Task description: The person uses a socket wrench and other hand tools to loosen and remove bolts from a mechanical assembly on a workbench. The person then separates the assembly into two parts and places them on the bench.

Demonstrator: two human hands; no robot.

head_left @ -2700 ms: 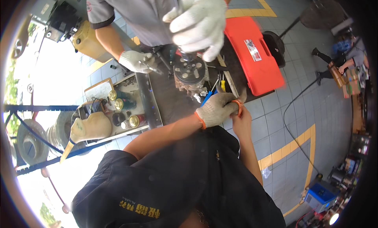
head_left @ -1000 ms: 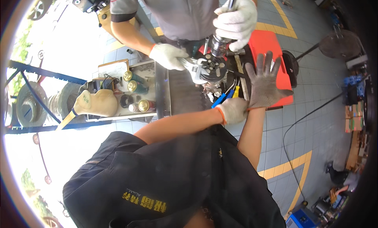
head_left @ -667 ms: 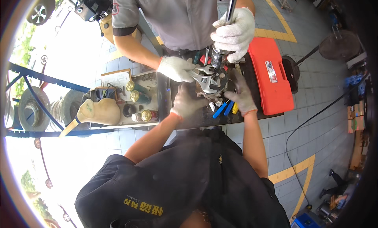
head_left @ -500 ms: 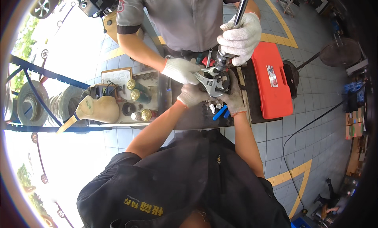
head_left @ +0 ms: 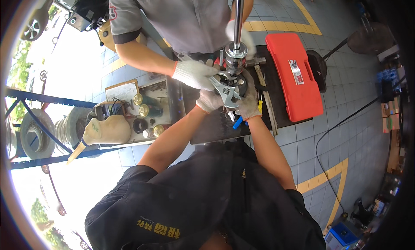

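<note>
Fingers of the left hand (head_left: 209,101) and right hand (head_left: 249,105) grasp the pulley assembly (head_left: 242,87) at eight and five o'clock, apparently steadying it on the table (head_left: 201,130) beneath the adjustable wrench (head_left: 227,93).

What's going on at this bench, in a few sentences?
The wearer's gloved left hand and right hand are against opposite sides of a dark-topped metal part on the bench, their grip partly hidden. A co-worker's gloved hand holds an adjustable wrench over it, and a rod-and-socket tool stands upright at its top. A red case lies to the right.
</note>
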